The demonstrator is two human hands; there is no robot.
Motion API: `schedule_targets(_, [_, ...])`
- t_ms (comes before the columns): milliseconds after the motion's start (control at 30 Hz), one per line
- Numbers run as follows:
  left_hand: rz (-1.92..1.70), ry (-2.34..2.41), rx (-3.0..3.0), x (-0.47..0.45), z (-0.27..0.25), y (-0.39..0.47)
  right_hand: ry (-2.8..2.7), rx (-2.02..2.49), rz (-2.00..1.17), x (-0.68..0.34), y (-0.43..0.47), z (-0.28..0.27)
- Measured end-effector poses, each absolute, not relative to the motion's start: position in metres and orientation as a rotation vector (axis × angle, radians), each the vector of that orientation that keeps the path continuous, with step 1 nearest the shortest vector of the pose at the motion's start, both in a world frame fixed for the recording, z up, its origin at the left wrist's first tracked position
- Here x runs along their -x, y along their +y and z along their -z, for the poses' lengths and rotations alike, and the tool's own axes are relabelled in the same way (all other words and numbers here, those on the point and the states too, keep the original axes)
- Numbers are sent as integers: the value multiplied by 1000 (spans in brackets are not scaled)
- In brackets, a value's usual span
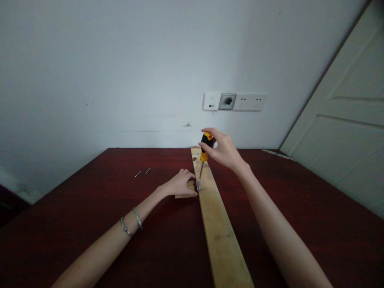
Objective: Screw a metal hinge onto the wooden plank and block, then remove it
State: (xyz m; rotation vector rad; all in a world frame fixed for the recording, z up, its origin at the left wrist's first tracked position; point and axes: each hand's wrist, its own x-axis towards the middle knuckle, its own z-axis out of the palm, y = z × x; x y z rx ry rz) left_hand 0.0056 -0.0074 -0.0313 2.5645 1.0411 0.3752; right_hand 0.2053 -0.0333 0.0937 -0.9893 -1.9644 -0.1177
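The raised right hand grips a tilted screwdriver; the left hand, lower, spreads beside a board.

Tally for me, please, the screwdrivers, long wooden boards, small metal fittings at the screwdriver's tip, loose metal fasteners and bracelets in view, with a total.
Screwdriver: 1
Long wooden board: 1
Small metal fitting: 1
Loose metal fasteners: 2
Bracelets: 2
Total: 7

Hands, two; screwdriver, one; long board, one; flat wooden piece, one; metal fitting, one; loose fasteners, two; bracelets, two; door, one; table, one.
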Motion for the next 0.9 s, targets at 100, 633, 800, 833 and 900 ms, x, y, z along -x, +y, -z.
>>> schedule_targets(100, [-399,1084,-2523,-7,40,-6,-1965,987,121,-206,-33,-94])
schedule_targets(633, [-489,1127,-2444,-11,45,-9,-1965,964,106,-205,-33,-94])
schedule_targets(800, [-493,1087,-2431,-10,45,-8,-1982,983,74,-201,-33,-91])
schedule_targets(833, [-485,1093,-2425,-10,44,-8,-1986,987,73,-200,-33,-90])
schedule_targets(900, [-481,1100,-2416,-10,43,-9,-1995,987,73,-199,-32,-90])
